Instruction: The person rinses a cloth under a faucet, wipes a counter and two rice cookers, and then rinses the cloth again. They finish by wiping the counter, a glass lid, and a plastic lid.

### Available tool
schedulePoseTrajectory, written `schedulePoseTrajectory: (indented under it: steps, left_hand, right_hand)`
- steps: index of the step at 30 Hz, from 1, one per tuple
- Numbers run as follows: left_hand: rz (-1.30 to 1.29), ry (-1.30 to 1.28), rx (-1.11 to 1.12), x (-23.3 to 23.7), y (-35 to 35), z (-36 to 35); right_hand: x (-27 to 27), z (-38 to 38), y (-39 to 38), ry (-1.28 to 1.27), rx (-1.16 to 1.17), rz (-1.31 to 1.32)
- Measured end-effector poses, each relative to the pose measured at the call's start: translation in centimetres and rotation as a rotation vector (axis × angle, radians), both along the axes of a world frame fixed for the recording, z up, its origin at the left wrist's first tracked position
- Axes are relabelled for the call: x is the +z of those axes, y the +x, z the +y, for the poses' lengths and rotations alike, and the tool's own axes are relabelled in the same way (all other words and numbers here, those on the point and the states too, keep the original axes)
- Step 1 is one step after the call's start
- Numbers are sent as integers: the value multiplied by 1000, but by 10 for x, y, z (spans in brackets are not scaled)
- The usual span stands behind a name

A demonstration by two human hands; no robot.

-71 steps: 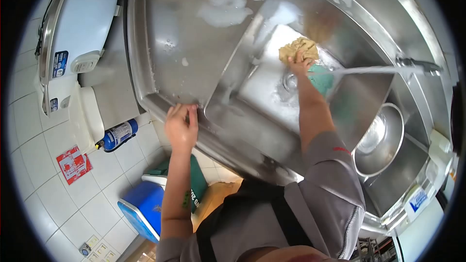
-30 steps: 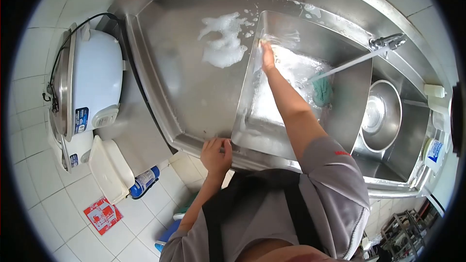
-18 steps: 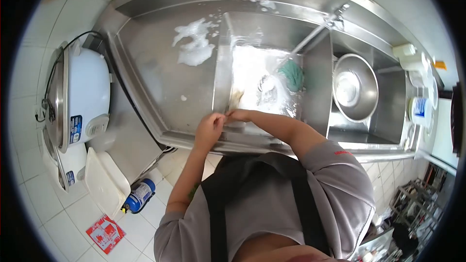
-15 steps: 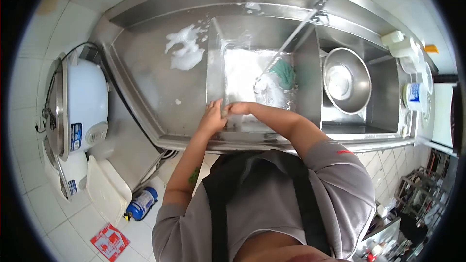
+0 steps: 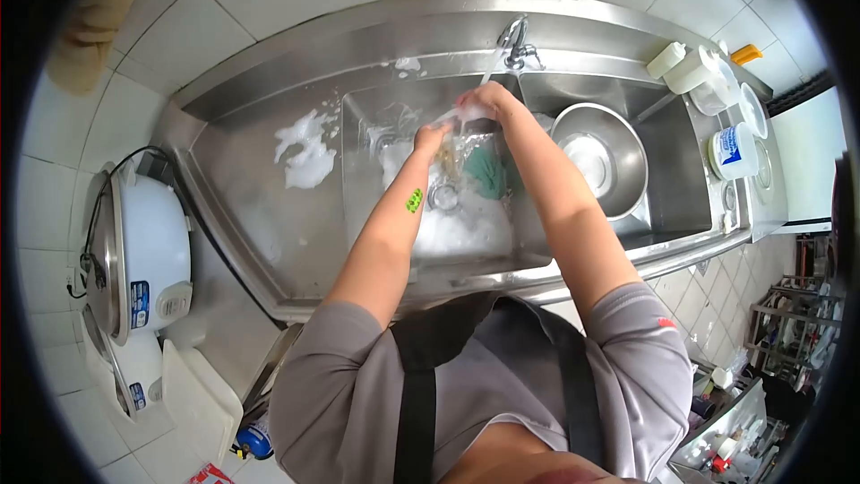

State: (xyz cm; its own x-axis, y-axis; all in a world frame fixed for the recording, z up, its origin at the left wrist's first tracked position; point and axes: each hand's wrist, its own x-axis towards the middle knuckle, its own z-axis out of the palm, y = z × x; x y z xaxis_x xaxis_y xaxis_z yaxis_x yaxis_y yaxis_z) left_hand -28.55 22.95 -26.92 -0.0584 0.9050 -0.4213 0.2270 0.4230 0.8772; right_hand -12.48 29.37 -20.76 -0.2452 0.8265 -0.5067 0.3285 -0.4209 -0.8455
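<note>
My left hand and my right hand are close together over the middle sink basin, near its back wall. A water stream from the faucet runs onto my right hand. Splashing water blurs the fingers of both hands, so their grip and anything between them cannot be made out. Below my hands, a green cloth lies in the basin beside the round drain, with white suds in front.
A metal bowl sits in the right basin. Foam lies on the left drainboard. White containers line the right ledge. A rice cooker stands at the left, and a yellow glove hangs on the wall.
Both hands have moved from the basin's front left edge to the stream near the faucet. The view has shifted, showing more wall. Water that fell into the basin now meets my right hand.
</note>
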Motion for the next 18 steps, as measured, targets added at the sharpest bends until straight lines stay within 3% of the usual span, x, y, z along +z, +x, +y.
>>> schedulePoseTrajectory:
  steps: [1, 2, 4, 5, 6, 8, 9, 10, 12, 13, 14, 16, 17, 18]
  left_hand:
    - [-5, 117, 62, -37, 7, 23]
    - [-9, 120, 55, -28, 15, 29]
    - [102, 153, 34, 20, 33, 36]
    - [278, 236, -172, 39, 33, 44]
    - [275, 243, -177, 47, 34, 51]
    - [-123, 309, -318, 59, 35, 65]
    - [-318, 264, -270, 68, 35, 71]
    - [-311, 264, -276, 73, 36, 72]
    - [-806, 220, -24, 78, 35, 68]
    - [-1046, -78, 144, 66, 46, 69]
    - [-1115, -170, 133, 54, 55, 69]
    - [-1131, -223, 256, 41, 76, 64]
    - [-1257, -204, 100, -10, 78, 85]
    - [-1374, -187, -72, -60, 81, 105]
  right_hand:
    - [32, -12, -4, 19, 26, -37]
    - [33, -9, -1, 21, 19, -41]
    - [22, 1, 7, 64, -61, 303]
    - [15, 5, 5, 197, -185, 337]
    - [31, -2, 3, 230, -212, 179]
    - [38, -13, -2, 461, -271, 160]
    - [23, -9, 2, 495, -263, 164]
    - [17, -11, 8, 497, -270, 171]
    - [3, -16, 16, 338, -351, 216]
    - [0, -14, 12, 341, -499, 517]
    - [-4, -13, 6, 336, -504, 523]
    - [6, -23, -15, 340, -922, 978]
    - [15, -32, -25, 424, -925, 788]
    - [18, -37, -27, 619, -822, 252]
